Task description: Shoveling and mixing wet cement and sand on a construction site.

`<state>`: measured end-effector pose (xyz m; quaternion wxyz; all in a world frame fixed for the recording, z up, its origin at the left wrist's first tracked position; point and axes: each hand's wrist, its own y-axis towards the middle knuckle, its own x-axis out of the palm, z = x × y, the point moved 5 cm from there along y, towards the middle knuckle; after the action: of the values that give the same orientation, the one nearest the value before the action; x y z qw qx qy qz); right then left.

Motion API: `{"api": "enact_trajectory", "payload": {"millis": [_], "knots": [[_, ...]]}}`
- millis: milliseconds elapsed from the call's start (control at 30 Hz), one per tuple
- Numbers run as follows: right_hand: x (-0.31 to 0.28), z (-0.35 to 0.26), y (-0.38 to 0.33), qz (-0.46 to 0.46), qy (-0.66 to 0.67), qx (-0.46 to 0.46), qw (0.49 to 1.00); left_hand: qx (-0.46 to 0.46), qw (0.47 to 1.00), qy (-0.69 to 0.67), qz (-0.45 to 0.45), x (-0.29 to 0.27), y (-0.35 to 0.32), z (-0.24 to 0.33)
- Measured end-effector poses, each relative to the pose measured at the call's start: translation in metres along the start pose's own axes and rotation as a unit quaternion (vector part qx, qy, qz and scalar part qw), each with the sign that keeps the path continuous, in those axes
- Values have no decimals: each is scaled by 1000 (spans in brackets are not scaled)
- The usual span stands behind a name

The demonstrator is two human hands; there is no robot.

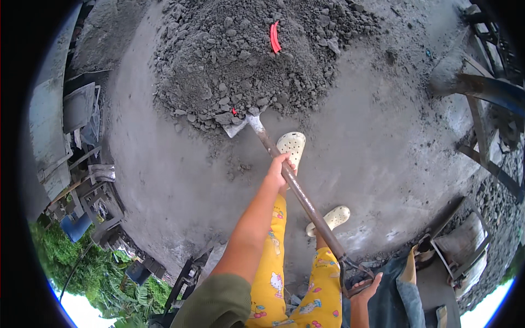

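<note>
A long shovel (306,202) runs diagonally from upper left to lower right, its handle brown and worn. My left hand (280,168) wraps round the shaft about a third of the way up from the blade. At the other end my right hand (366,287) grips the metal D-shaped handle. The shovel's pale blade (236,129) meets the near edge of a large heap of grey, lumpy sand and gravel (235,65); part of the blade is hidden under lumps. A red strip (274,37) lies on the heap, and a small red scrap (234,111) sits close to the blade.
My feet, in cream clogs (334,218), stand on the grey, dusty concrete floor (175,180). Boards and scrap (82,109) line the left side. A metal-framed chair (465,243) stands at lower right, below a rusty metal structure (481,90). Blue-grey cloth (385,295) hangs near my right hand.
</note>
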<state>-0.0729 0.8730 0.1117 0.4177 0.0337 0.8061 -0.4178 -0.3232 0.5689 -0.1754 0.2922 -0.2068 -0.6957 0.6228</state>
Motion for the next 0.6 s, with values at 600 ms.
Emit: {"api": "enact_trajectory", "payload": {"millis": [600], "knots": [[-105, -60, -135, 21, 2, 65, 998, -12, 992, 46, 119, 19, -179, 8]]}}
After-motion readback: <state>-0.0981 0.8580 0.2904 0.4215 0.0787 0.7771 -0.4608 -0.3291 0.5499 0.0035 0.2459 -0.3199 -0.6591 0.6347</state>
